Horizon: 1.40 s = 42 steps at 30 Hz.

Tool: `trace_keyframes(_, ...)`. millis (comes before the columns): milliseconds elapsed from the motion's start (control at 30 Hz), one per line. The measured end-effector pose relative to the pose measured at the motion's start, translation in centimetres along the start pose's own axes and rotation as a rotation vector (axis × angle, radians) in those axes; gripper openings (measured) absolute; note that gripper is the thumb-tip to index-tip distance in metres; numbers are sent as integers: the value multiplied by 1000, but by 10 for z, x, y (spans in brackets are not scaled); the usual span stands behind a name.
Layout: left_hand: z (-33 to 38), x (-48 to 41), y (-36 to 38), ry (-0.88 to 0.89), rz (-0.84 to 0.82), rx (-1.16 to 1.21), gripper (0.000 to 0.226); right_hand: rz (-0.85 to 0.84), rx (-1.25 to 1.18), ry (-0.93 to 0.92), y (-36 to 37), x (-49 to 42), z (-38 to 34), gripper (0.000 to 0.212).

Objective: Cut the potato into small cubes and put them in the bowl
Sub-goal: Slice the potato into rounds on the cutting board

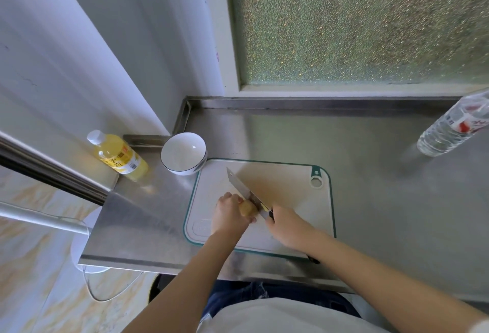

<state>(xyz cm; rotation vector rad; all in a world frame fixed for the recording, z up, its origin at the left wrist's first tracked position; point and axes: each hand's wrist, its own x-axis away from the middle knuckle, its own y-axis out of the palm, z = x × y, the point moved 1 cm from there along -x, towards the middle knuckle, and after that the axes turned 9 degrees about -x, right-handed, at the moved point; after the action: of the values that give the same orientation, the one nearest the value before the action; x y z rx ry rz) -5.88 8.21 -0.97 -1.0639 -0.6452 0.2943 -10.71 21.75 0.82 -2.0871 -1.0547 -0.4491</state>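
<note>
Tan potato (248,208) on cutting board (288,200), white bowl (183,153) — empty

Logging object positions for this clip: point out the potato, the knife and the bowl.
potato (248,208), head view, on its brown skin beside the blade.
knife (239,184), head view, on the flat of the blade.
bowl (182,154), head view, on its bare white inside.

A stainless steel table (370,173) is set into a corner beneath a frosted, pebbled window (357,20), through which daylight is admitted. White walls (105,41) are seen at the left, and pale marbled floor tiles (31,266) below.
</note>
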Motion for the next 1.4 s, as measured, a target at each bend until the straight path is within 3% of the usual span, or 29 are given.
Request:
trace_keyframes(433,-9,3,-1,-56,10,98,51,67,106,-93,19,-16,-6,38)
trace_keyframes(600,-9,4,-1,-57,21,113,56,76,-31,-35,4,-22,-9,12)
trace_keyframes(767,-10,4,0,-67,25,111,56,178,-21,-61,-7,-15,-14,36)
trace_keyframes(1400,-9,4,4,-49,58,101,53,110,61,-54,-8,12,-10,37)
